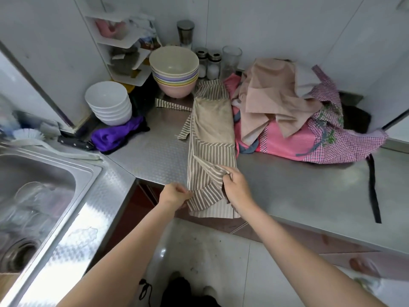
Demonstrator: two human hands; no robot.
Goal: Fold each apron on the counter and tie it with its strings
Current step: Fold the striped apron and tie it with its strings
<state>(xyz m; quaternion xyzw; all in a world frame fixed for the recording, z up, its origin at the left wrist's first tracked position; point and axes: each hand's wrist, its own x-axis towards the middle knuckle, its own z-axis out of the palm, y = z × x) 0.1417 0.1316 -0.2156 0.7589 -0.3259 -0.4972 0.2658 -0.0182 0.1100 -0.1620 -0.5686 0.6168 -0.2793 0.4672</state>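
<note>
A brown-and-cream striped apron point(210, 134) lies folded into a long narrow strip on the steel counter point(287, 185), its near end hanging over the front edge. My left hand point(174, 194) pinches the apron's near left edge. My right hand point(235, 185) grips a bunched fold of the striped cloth just above it. One striped string point(172, 105) trails left toward the bowls, another point(184, 129) lies beside the strip. A heap of other aprons point(298, 120), beige on top and pink checked below, sits at the right.
Stacked pastel bowls point(174, 72) and white bowls point(108, 103) stand at the back left, with jars point(208, 63) and a corner shelf point(124, 47) behind. A purple cloth point(115, 136), knife point(75, 142) and brush point(28, 134) lie near the sink point(33, 185). A black strap point(374, 191) crosses the counter's right.
</note>
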